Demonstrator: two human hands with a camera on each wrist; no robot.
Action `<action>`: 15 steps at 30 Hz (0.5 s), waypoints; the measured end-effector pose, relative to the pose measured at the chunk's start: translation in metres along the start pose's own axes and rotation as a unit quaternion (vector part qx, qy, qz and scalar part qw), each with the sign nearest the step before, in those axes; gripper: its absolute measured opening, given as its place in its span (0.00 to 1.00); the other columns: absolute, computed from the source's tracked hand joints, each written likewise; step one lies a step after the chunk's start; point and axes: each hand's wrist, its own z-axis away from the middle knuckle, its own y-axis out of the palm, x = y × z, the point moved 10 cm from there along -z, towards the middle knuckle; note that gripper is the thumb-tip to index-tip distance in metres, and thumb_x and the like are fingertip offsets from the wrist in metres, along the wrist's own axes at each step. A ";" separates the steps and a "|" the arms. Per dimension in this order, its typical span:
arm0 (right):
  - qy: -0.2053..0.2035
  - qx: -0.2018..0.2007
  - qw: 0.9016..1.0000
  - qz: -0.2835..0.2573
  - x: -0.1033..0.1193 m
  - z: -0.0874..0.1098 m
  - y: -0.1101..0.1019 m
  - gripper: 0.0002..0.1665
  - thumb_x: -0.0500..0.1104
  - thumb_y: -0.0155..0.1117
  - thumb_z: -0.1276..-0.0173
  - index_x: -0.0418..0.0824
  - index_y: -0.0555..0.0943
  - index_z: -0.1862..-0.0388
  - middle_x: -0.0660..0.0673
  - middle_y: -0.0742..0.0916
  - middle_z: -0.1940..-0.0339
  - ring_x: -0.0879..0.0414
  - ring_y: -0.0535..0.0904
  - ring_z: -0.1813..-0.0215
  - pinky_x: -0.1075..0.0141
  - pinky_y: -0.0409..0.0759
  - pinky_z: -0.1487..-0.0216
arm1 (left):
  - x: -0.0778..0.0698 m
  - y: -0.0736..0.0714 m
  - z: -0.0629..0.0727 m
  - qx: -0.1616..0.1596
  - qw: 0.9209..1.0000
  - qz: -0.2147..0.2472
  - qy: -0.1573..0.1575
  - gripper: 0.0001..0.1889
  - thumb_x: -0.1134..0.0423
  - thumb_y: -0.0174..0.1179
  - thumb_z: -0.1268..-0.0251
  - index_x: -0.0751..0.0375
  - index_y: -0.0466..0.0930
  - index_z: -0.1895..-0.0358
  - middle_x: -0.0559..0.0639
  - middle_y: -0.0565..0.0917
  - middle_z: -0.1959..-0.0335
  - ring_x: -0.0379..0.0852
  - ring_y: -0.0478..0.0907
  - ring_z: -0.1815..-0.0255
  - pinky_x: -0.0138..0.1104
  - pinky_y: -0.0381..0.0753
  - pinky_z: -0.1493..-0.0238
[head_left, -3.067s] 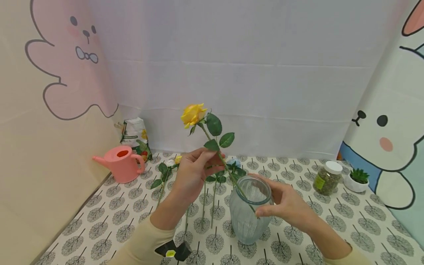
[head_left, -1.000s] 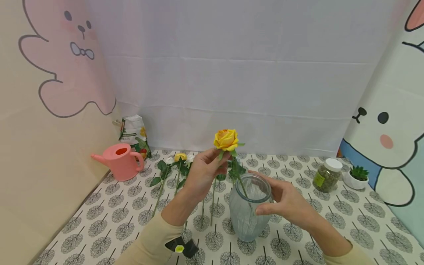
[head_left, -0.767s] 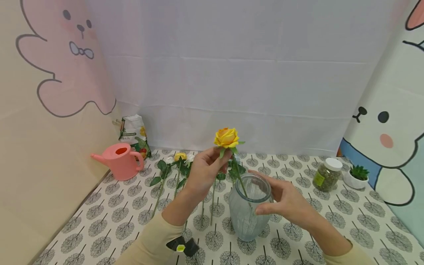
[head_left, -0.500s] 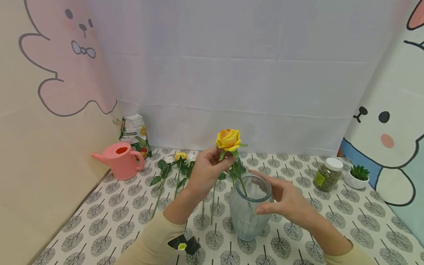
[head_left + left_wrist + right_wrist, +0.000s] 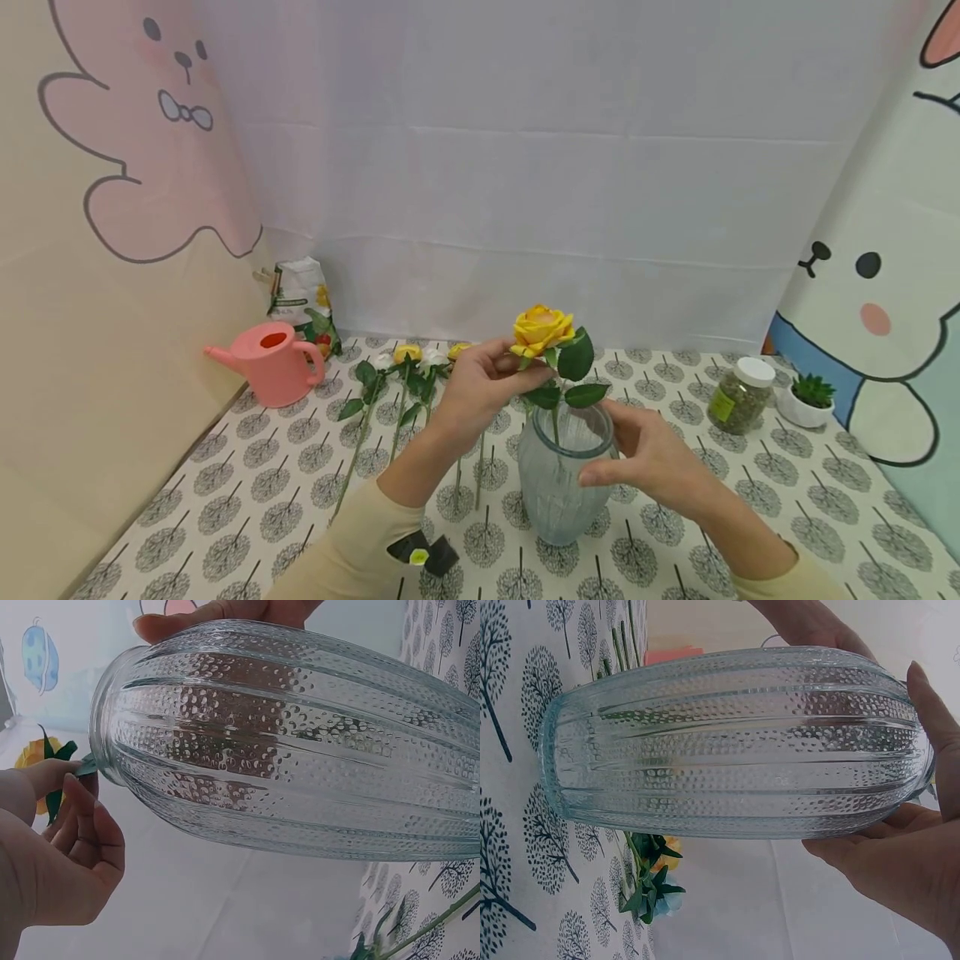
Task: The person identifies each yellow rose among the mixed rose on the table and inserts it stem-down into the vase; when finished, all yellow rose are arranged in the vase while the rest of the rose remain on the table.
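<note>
A yellow rose [image 5: 542, 332] stands over the mouth of a ribbed clear glass vase [image 5: 564, 492], its stem reaching down inside. Just under the bloom, my left hand [image 5: 480, 392] pinches the stem between thumb and fingers. Green leaves [image 5: 576, 357] spread to the right of the stem, above the rim. My right hand [image 5: 652, 454] grips the vase around its upper right side, thumb in front and fingers behind. In the right wrist view the vase [image 5: 727, 742] shows its dimpled glass, with the right hand [image 5: 907, 855] near its neck.
Several roses [image 5: 408, 354] in yellow and white lie on the patterned tablecloth behind my left arm. A pink watering can [image 5: 276, 367] and a printed bag [image 5: 302, 296] stand at back left. A white-lidded jar [image 5: 741, 400] and a potted succulent [image 5: 808, 404] stand at right.
My left hand has swung the yellow rose rightward and lowered it, so its stem now goes down into the vase. The right hand has kept its place on the vase.
</note>
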 end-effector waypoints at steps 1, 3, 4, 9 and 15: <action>-0.004 0.000 1.000 0.005 0.001 0.000 0.000 0.44 0.35 0.74 0.37 0.33 0.64 0.25 0.34 0.73 0.28 0.39 0.71 0.31 0.64 0.76 0.38 | 0.001 0.001 0.000 0.006 1.000 0.002 -0.008 0.22 0.71 0.65 0.34 0.65 0.77 0.38 0.58 0.87 0.50 0.51 0.82 0.45 0.42 0.81 0.44; -0.011 -0.001 1.000 0.013 0.003 0.000 0.000 0.43 0.35 0.74 0.38 0.34 0.66 0.25 0.35 0.75 0.30 0.40 0.74 0.33 0.63 0.78 0.40 | 0.005 0.003 -0.001 0.019 1.000 0.001 -0.022 0.22 0.71 0.66 0.34 0.64 0.76 0.38 0.59 0.87 0.51 0.51 0.82 0.45 0.43 0.81 0.44; -0.011 -0.003 1.000 0.016 0.003 0.000 0.000 0.43 0.34 0.74 0.38 0.34 0.67 0.26 0.35 0.76 0.31 0.40 0.75 0.34 0.62 0.78 0.40 | 0.007 0.004 -0.001 0.025 0.999 -0.003 -0.032 0.22 0.70 0.66 0.34 0.64 0.76 0.38 0.59 0.87 0.51 0.50 0.82 0.44 0.42 0.81 0.44; -0.002 -0.006 1.000 0.013 0.002 0.000 -0.001 0.47 0.35 0.74 0.38 0.29 0.62 0.24 0.32 0.72 0.28 0.35 0.71 0.32 0.60 0.77 0.38 | 0.016 0.005 -0.001 0.031 0.997 -0.012 -0.070 0.22 0.69 0.66 0.33 0.62 0.74 0.38 0.57 0.87 0.49 0.48 0.82 0.46 0.40 0.81 0.46; 0.003 -0.006 1.000 0.014 0.002 0.000 -0.001 0.51 0.36 0.74 0.38 0.29 0.57 0.23 0.32 0.68 0.26 0.34 0.66 0.29 0.56 0.74 0.35 | 0.020 0.005 -0.001 0.027 0.997 -0.016 -0.073 0.21 0.71 0.64 0.32 0.62 0.74 0.37 0.59 0.85 0.47 0.42 0.81 0.57 0.33 0.79 0.60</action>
